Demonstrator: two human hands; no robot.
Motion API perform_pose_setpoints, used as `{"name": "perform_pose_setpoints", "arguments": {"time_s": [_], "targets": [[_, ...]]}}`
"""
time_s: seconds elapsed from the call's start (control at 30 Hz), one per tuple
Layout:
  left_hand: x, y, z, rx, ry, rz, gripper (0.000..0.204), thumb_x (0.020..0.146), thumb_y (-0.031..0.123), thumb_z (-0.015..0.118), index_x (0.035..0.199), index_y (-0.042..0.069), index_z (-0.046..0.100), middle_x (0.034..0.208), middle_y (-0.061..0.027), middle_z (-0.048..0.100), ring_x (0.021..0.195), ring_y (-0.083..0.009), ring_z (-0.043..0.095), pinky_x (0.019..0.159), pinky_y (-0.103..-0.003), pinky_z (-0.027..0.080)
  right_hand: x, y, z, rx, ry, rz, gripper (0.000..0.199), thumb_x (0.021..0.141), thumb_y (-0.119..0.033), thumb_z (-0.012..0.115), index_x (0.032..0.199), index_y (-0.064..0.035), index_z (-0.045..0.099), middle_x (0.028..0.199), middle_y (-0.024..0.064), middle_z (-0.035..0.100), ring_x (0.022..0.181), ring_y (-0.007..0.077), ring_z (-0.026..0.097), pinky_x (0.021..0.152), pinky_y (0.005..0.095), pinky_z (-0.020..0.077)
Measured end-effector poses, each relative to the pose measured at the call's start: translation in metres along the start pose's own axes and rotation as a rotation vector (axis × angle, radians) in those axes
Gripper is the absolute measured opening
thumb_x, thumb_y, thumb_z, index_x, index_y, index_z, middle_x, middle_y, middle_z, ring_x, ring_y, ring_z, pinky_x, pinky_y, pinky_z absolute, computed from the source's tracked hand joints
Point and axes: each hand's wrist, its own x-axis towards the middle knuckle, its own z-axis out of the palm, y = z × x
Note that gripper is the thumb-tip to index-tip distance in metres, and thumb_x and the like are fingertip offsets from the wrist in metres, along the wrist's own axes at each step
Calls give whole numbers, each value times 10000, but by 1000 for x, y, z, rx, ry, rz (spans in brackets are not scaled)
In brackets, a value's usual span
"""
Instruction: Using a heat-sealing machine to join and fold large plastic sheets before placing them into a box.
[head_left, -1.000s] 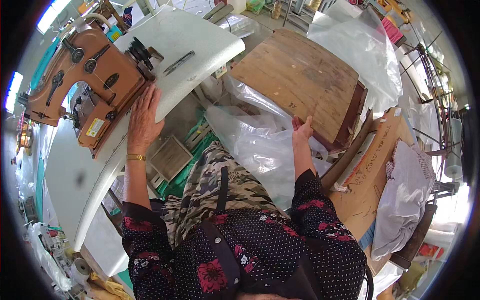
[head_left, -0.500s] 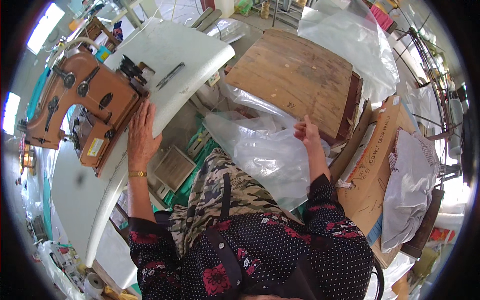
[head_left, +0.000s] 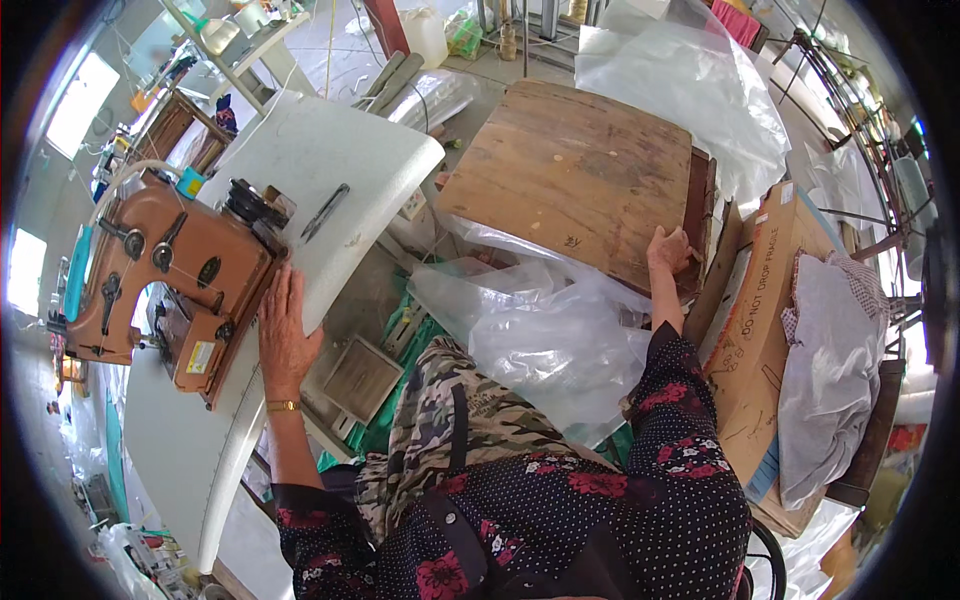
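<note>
My left hand (head_left: 283, 330) lies flat on the edge of a white sewing table (head_left: 330, 170), right beside a brown sewing machine (head_left: 165, 275). My right hand (head_left: 668, 250) rests on the near right corner of a worn wooden board (head_left: 575, 170), fingers curled over its edge. A large clear plastic bag (head_left: 545, 330) lies crumpled between my knees and the board. A dark pair of tweezers or snips (head_left: 325, 212) lies on the white table.
A cardboard box (head_left: 765, 330) stands to the right, with grey cloth (head_left: 835, 380) draped over a chair. More clear plastic (head_left: 680, 90) hangs past the board. A small wooden box (head_left: 362, 378) and green material sit under the table.
My right hand has left the plastic bag and reached forward to the wooden board's corner. My left hand stays on the white table edge.
</note>
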Motion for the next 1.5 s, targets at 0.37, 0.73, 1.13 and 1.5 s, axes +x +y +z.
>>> {"name": "perform_pose_setpoints", "arguments": {"time_s": [0.37, 0.73, 1.13, 1.5], "targets": [[3, 3, -2, 9, -28, -15, 895, 710, 114, 729, 1480, 83, 272, 1552, -84, 248, 1427, -262, 246, 1165, -438, 221, 7, -21, -5, 23, 84, 43, 453, 956, -401, 495, 1267, -80, 565, 1366, 98, 480, 1237, 382, 425, 1003, 536, 357], [4, 5, -3, 32, -56, -45, 882, 726, 127, 721, 1483, 89, 270, 1555, -75, 246, 1431, -252, 236, 1167, -436, 212, 13, -26, 18, 26, 99, 16, 455, 939, -385, 521, 1285, -94, 563, 1383, 83, 478, 1239, 355, 433, 991, 535, 362], [2, 2, 0, 25, -20, -22, 842, 733, 120, 711, 1469, 86, 302, 1556, -67, 247, 1414, -257, 269, 1158, -440, 232, 9, -21, 23, 44, 66, 95, 475, 913, -380, 577, 1286, -87, 556, 1413, 54, 464, 1237, 356, 441, 1010, 532, 353], [1, 0, 2, 26, -11, 8, 871, 729, 123, 713, 1483, 98, 276, 1553, -67, 255, 1417, -264, 265, 1160, -443, 229, -4, -25, 28, 79, 82, 47, 502, 853, -418, 601, 1202, -57, 592, 1401, 83, 469, 1223, 372, 445, 986, 538, 369]]}}
